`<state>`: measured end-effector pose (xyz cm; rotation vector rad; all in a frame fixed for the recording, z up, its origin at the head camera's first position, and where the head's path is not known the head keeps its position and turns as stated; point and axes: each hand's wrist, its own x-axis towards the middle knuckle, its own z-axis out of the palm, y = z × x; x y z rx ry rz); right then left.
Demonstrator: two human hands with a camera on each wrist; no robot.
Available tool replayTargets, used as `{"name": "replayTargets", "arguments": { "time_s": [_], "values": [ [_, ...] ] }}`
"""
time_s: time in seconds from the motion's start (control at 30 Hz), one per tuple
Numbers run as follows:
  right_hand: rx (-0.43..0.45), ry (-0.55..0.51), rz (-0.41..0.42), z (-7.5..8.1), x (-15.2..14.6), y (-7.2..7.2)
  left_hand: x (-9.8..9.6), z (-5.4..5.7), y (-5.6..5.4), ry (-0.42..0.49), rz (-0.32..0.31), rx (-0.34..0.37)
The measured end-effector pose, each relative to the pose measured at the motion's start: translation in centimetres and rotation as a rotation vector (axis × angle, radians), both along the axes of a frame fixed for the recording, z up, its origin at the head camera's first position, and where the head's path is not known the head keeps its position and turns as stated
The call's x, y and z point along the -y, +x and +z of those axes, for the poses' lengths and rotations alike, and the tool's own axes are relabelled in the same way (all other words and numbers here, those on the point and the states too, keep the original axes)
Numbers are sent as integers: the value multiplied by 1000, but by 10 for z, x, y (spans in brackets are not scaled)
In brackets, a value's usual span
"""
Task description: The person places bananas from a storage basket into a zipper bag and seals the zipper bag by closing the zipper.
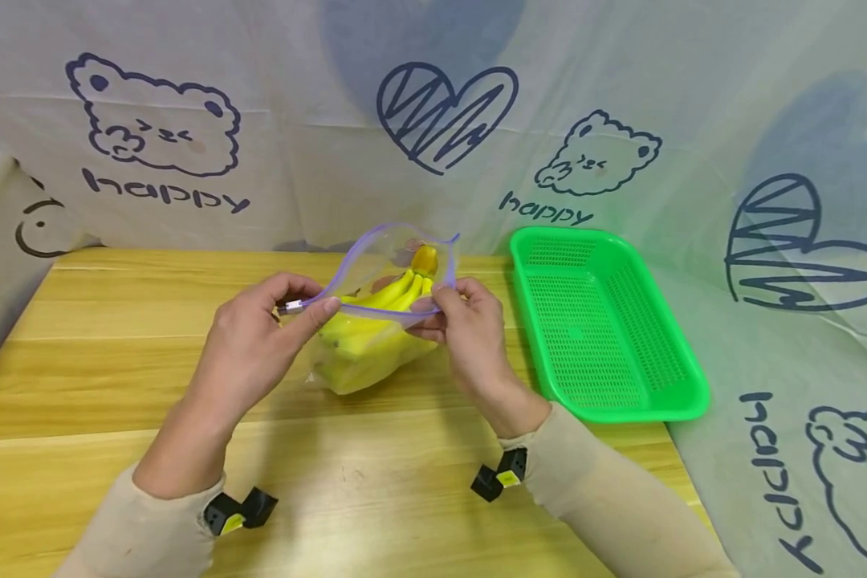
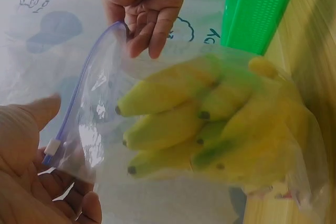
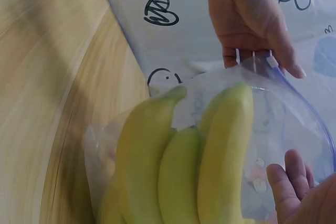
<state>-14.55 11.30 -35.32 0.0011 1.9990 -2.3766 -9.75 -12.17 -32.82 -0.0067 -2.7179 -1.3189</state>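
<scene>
A clear slider zip bag (image 1: 376, 377) with a purple rim is held above the table, its mouth spread apart. Inside lies a bunch of yellow bananas (image 1: 397, 293), stem end toward the opening; in the left wrist view the bananas (image 2: 163, 129) show dark tips through the plastic. My left hand (image 1: 249, 345) grips the rim at the corner with the white slider (image 2: 52, 147). On the opposite side, my right hand (image 1: 473, 337) pinches the rim between thumb and fingers. The right wrist view shows the bananas (image 3: 181, 166) close up, with my left hand (image 3: 252, 19) beyond.
A green plastic basket (image 1: 682, 393) with perforated walls stands at the table's right side, beside my right hand. The wooden table (image 1: 101, 361) reaches back to a pale cloth (image 1: 303, 160) printed with bears and hearts. Black wrist cameras sit on both sleeves.
</scene>
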Motion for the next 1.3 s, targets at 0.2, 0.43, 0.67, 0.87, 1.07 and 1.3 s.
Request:
{"name": "replayTargets", "arguments": {
  "time_s": [0.2, 0.43, 0.67, 0.87, 1.07, 1.3],
  "values": [
    [0, -36, -5, 1, -4, -4, 8, -8, 1, -38, 58, -37],
    [-28, 171, 30, 4, -14, -10, 10, -14, -2, -13, 167, -67],
    [-77, 287, -14, 1, -30, -24, 12, -17, -4, -8, 184, -71],
    [-211, 482, -102, 0, -48, -43, 15, -17, -5, -23, 190, -101],
    [-332, 574, -95, 3, -56, -54, 20, -16, -4, -151, 158, -283],
    [-359, 509, -159, 4, -60, -44, 35, -8, -1, -429, 31, -611]
  ]
}}
